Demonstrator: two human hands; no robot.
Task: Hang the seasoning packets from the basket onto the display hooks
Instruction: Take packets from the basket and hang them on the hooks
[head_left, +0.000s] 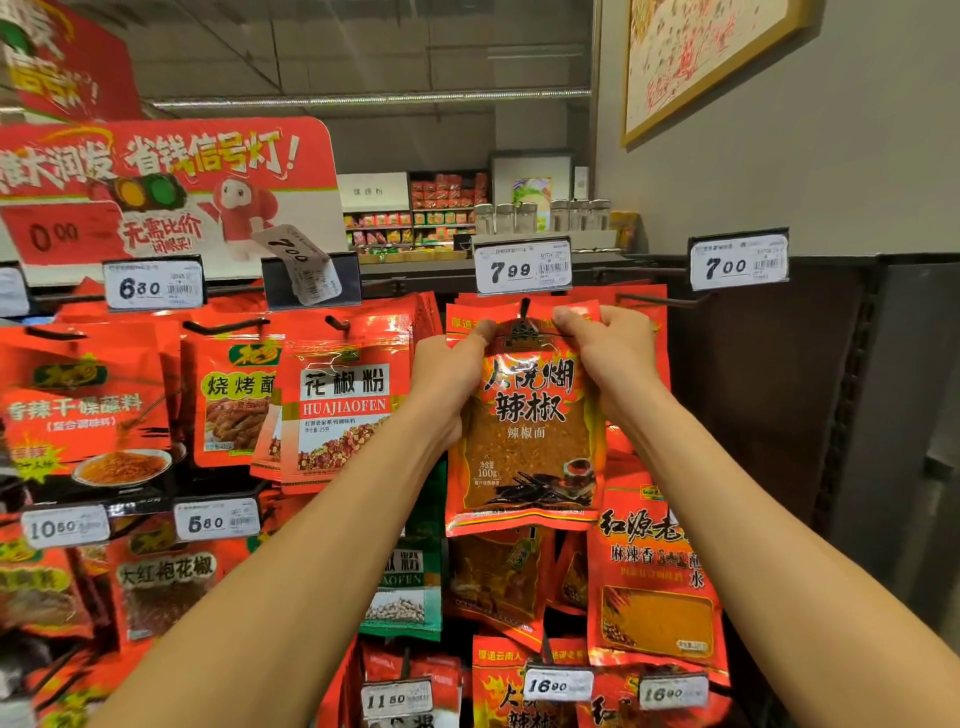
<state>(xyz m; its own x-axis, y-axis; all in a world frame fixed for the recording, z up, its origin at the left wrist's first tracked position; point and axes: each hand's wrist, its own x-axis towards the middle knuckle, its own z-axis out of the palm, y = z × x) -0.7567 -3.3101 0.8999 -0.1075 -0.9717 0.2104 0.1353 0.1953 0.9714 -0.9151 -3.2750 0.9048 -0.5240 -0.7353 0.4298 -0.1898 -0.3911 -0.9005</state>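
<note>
Gripping the chili packet's (524, 415) top corners, left hand (451, 371) and right hand (608, 353) pinch beneath the hook (524, 307).

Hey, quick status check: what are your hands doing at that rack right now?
Both hands, left and right, pinching chili packet by top corners. Packet's hole at hook under 7.99 tag. Nothing blocking.
</note>
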